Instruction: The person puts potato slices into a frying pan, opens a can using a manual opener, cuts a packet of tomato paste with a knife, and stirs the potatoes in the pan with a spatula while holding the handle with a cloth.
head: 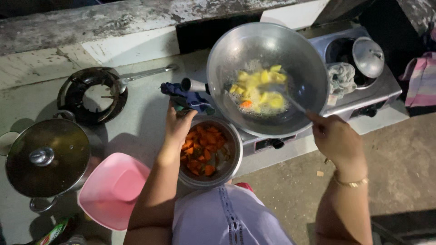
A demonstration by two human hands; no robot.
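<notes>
Both hands are busy: her left hand point(178, 126) is curled around a blue cloth point(187, 98) wrapped on the handle of a wide, dented metal wok point(268, 77), while the right hand point(337, 138) pinches a thin metal utensil point(290, 100), its tip lost among yellow chunks point(260, 88) frying in oil. Below sits a round steel bowl point(233, 159) of orange pieces, partly hidden by the wrist.
</notes>
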